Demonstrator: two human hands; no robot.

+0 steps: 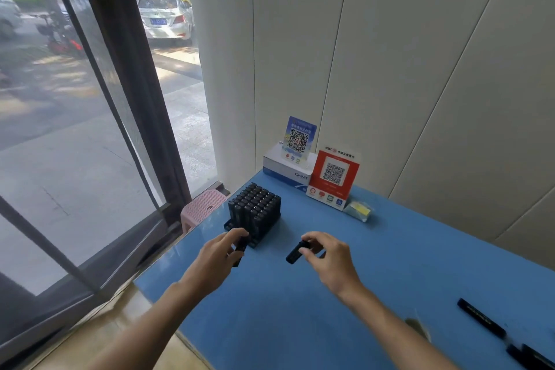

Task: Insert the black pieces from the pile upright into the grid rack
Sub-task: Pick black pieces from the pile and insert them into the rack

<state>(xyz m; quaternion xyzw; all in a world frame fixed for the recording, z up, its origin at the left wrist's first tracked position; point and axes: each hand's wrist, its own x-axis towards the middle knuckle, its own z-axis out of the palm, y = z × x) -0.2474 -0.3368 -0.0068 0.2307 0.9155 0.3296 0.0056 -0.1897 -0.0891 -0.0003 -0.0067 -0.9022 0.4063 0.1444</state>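
Note:
The black grid rack (pixel 254 213) stands near the far left corner of the blue table (pixel 390 264), packed with several upright black pieces; only its nearest row shows open slots. My left hand (pixel 220 255) grips one black piece (pixel 240 249), tilted, just in front of the rack's near edge. My right hand (pixel 326 252) holds another black piece (pixel 296 252) by its top end, slanted, a little to the right of the rack and above the table. More black pieces (pixel 480 321) lie at the table's right front edge.
A white CHNT box (pixel 285 170) with a blue QR sign, a red QR stand (pixel 333 179) and a small yellow packet (pixel 359 210) sit along the back wall. A pink stool (pixel 202 207) stands left of the table by the glass door.

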